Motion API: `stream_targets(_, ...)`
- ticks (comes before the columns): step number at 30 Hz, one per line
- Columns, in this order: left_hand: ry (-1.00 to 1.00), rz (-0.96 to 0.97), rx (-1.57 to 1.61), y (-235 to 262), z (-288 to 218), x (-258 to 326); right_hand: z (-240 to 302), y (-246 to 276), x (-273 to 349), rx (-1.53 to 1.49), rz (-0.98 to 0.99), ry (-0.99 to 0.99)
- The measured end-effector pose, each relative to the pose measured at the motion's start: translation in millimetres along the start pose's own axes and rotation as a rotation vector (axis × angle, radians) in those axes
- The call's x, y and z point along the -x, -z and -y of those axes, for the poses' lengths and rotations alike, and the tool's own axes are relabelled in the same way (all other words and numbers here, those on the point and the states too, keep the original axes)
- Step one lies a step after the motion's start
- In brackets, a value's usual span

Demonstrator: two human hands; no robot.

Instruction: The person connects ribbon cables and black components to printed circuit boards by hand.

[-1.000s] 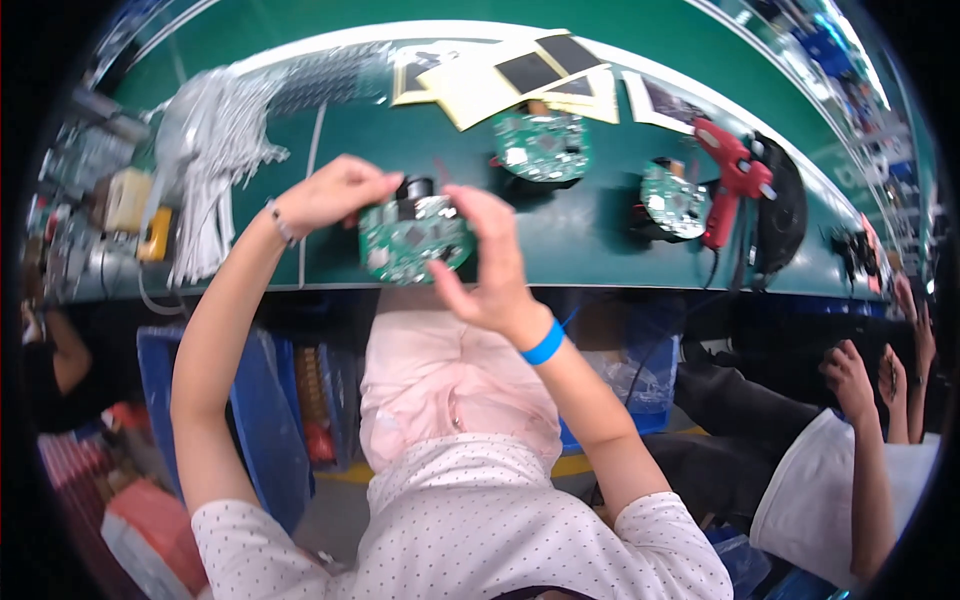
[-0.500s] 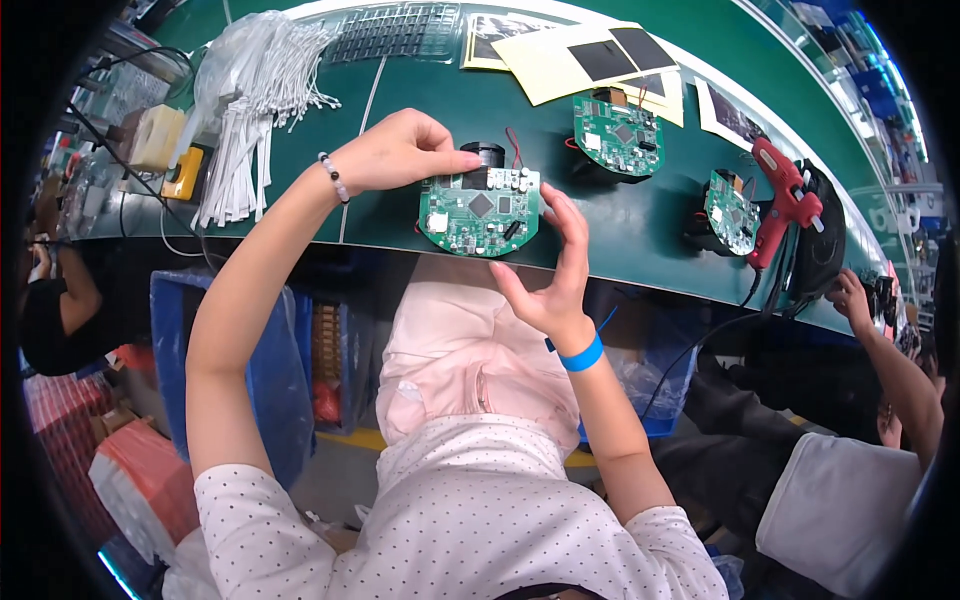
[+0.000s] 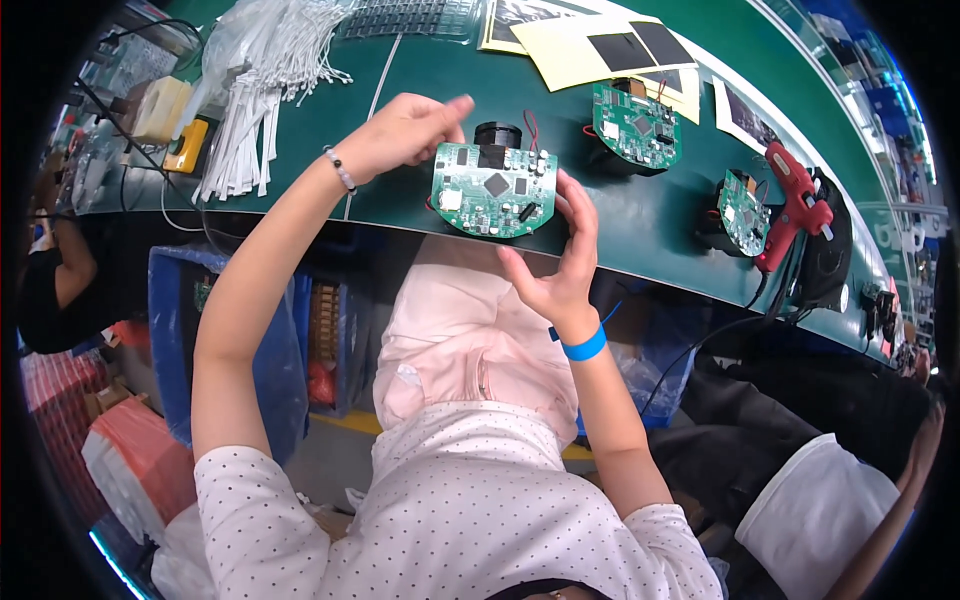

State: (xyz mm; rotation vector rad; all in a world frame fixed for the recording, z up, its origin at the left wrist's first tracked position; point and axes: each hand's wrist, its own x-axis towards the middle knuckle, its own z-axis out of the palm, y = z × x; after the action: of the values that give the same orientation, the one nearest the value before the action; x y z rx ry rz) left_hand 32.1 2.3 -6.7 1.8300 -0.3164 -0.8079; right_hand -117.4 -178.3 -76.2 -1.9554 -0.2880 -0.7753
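A green circuit board [image 3: 497, 190] lies near the table's front edge, with a black cylindrical part [image 3: 497, 135] behind it and a red wire loop beside that. A small piece of black tape [image 3: 491, 156] covers the board's upper edge. My right hand [image 3: 563, 275] steadies the board, its fingers along the right edge and its thumb by the lower edge. Just off the board's upper left corner is my left hand [image 3: 408, 135], fingers curled in and thumb sticking out; nothing shows in it.
Two similar board assemblies stand to the right, one farther back [image 3: 637, 125] and one [image 3: 742, 215] by a red glue gun [image 3: 795, 205]. Yellow sheets with black pieces [image 3: 600, 55] lie at the back. White cable ties [image 3: 245, 140] are at left, a blue bin [image 3: 180, 340] below.
My left hand has lifted off the black tape and drawn back to the upper left, its thumb now raised. My right hand stays at the board's right edge. The view has shifted slightly.
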Motion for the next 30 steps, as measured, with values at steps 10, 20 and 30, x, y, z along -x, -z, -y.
stream_targets(10,-0.255,-0.265,0.182,-2.8,9.0,35.0,-1.6,0.2,1.8,-0.008,0.005,-0.013)
stream_targets(20,-0.584,-0.711,-0.129,-37.6,33.6,76.6,-2.5,2.3,1.7,0.017,0.036,0.004)
stream_targets(30,-0.807,-0.79,-0.427,-66.4,49.8,88.8,-1.7,1.7,0.8,-0.006,0.014,0.006)
